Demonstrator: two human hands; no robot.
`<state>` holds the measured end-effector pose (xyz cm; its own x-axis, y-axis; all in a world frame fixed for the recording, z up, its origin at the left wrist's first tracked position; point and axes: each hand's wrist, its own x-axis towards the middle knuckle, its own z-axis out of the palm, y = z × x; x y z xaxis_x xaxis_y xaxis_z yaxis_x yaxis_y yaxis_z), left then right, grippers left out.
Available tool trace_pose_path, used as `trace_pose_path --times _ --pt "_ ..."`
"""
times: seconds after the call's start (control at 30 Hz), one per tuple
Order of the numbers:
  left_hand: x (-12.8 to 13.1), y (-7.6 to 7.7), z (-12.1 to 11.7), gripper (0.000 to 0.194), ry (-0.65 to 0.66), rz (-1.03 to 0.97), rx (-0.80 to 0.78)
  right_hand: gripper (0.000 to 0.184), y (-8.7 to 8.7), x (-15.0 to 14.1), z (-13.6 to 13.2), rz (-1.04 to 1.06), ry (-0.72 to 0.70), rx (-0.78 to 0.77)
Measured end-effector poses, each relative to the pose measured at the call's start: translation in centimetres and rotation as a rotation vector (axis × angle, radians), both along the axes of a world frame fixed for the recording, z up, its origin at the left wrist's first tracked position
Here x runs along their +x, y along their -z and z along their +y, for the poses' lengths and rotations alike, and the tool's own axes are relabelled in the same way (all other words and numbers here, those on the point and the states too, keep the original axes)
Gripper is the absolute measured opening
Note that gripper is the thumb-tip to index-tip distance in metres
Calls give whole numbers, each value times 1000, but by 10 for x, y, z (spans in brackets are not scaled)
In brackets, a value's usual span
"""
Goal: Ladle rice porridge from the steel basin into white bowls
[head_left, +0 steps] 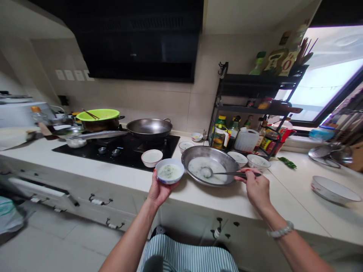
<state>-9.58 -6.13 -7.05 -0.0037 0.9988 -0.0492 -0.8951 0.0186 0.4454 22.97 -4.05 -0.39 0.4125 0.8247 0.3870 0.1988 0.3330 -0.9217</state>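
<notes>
My left hand (161, 192) is wrapped round a small bowl (170, 171) of pale soup with green bits, held just left of a wide metal basin (210, 184). Fingers closed on its dark handle, my right hand (256, 185) grips a ladle (224, 173). The ladle's scoop lies in the milky soup (198, 165) inside the basin. Around the basin stand several filled bowls: one bowl (152, 158) by the hob's edge, another bowl (186, 146) behind, and two more, a bowl (238, 158) and a bowl (258, 161), on the right.
A wok (149, 128) rests on the black hob (127, 153); left of it a green colander (99, 114) tops a pot. A black rack (252, 109) with bottles stands behind the basin. Rightward lie green leaves (287, 163) and a large white bowl (334, 190).
</notes>
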Motion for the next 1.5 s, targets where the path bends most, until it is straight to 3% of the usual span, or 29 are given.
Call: trace_pose_path --times 0.13,0.43,1.3,1.5 --pt "0 0 0 56 1 6 -4 15 2 5 7 203 14 30" --pt "0 0 0 59 -5 5 1 14 -6 5 7 291 23 103" --pt "0 0 0 60 11 -20 8 14 -7 2 11 272 36 99" --pt "0 0 0 59 13 -22 11 12 -23 -9 8 308 -14 144"
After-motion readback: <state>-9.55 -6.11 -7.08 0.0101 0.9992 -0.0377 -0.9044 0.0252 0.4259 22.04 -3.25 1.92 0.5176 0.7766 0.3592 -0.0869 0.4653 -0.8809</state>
